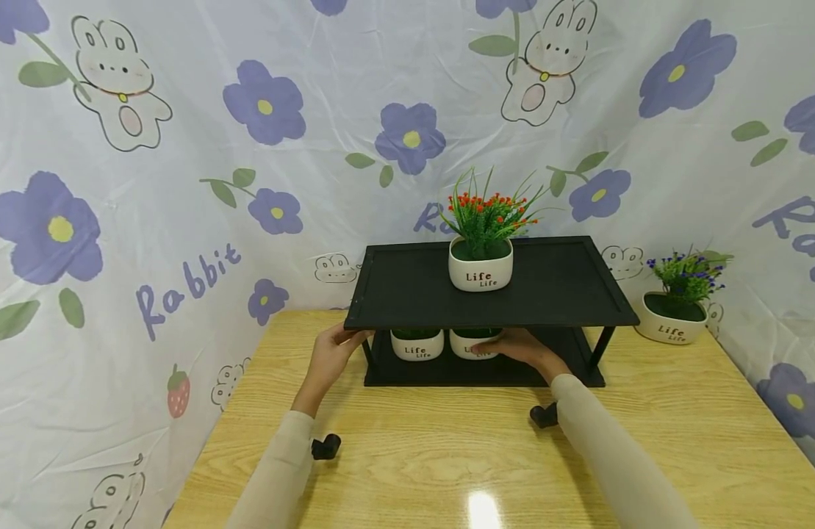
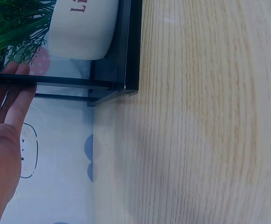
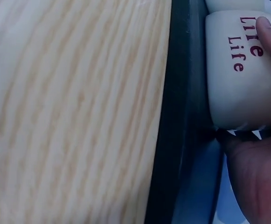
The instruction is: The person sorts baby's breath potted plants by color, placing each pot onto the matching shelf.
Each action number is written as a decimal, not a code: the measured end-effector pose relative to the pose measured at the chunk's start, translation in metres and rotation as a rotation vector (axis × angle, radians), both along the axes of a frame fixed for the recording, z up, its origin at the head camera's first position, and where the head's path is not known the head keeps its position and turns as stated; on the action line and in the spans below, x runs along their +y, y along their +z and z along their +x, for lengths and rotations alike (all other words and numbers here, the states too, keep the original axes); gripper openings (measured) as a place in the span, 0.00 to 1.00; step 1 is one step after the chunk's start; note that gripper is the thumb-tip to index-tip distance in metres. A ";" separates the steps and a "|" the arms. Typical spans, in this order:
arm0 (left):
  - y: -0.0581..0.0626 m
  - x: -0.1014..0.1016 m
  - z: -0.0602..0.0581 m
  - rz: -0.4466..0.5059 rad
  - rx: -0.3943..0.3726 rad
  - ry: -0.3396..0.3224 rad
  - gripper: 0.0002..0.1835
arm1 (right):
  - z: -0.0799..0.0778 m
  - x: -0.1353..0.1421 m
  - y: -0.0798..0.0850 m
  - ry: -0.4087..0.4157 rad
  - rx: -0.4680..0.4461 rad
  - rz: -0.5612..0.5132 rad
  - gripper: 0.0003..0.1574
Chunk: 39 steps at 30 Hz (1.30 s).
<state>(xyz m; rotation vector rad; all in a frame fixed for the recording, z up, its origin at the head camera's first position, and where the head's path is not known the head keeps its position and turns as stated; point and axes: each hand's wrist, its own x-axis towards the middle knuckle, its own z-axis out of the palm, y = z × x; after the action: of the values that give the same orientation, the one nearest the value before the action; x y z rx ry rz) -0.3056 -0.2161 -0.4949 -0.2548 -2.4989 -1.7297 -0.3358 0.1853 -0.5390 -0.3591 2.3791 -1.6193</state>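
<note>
A black two-tier shelf (image 1: 407,290) stands on the wooden table. My left hand (image 1: 331,358) is at its left front corner, just below the top board. The left wrist view shows the thumb and fingers on opposite sides of the shelf's post (image 2: 60,82). On the lower tier sit two white "Life" pots, the left pot (image 1: 417,348) and the right pot (image 1: 461,346). Reaching under the top board, my right hand (image 1: 518,347) grips the right pot, thumb across its lettered front (image 3: 233,98). The top board hides most of both lower plants.
On the top board stands a white pot (image 1: 480,275) with red flowers and long grass. Another white pot (image 1: 672,323), with purple flowers, is on the table (image 1: 407,455) to the shelf's right. A rabbit-and-flower curtain (image 1: 182,184) hangs behind.
</note>
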 end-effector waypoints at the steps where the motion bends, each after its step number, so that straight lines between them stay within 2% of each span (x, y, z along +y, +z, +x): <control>1: -0.003 -0.001 -0.002 -0.002 -0.002 0.001 0.17 | 0.000 0.001 0.001 0.009 0.002 -0.008 0.67; 4: -0.009 -0.004 -0.005 0.002 0.011 -0.002 0.18 | 0.003 0.003 0.004 0.023 0.014 -0.020 0.70; 7: -0.010 -0.004 -0.004 0.005 0.027 -0.007 0.19 | 0.005 0.007 0.008 0.037 0.080 0.003 0.69; 8: -0.010 -0.005 -0.004 0.008 0.033 -0.008 0.19 | 0.007 0.009 0.009 0.032 0.105 0.032 0.67; 11: -0.010 -0.004 -0.004 0.005 0.045 -0.010 0.19 | 0.012 0.017 0.014 -0.005 0.159 0.125 0.51; 14: -0.010 -0.004 -0.003 0.003 0.050 -0.008 0.18 | 0.020 0.026 0.018 -0.084 0.180 0.189 0.42; 18: -0.011 -0.004 -0.003 0.000 0.050 -0.001 0.15 | 0.030 0.038 0.023 -0.167 0.239 0.165 0.36; 22: -0.011 -0.004 -0.003 0.000 0.052 0.001 0.14 | 0.040 0.051 0.028 -0.229 0.319 0.136 0.34; 25: -0.011 -0.004 -0.003 0.003 0.052 -0.001 0.15 | 0.048 0.061 0.032 -0.255 0.377 0.119 0.37; 28: -0.011 -0.004 -0.004 0.006 0.046 0.004 0.15 | 0.057 0.072 0.035 -0.257 0.413 0.101 0.30; 30: -0.011 -0.004 -0.004 0.007 0.037 0.007 0.15 | 0.063 0.080 0.037 -0.251 0.423 0.080 0.25; 34: -0.011 -0.003 -0.004 0.028 0.019 0.010 0.17 | 0.077 0.096 0.043 -0.241 0.377 0.059 0.19; 39: -0.011 -0.003 -0.004 0.038 0.018 0.012 0.18 | 0.097 0.118 0.054 -0.241 0.350 0.164 0.16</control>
<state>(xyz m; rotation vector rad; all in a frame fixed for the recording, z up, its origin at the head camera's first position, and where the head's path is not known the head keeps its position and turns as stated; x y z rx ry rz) -0.3097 -0.2194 -0.5061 -0.2511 -2.4475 -1.7607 -0.2385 0.3033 -0.4849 -0.3611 2.8952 -1.5471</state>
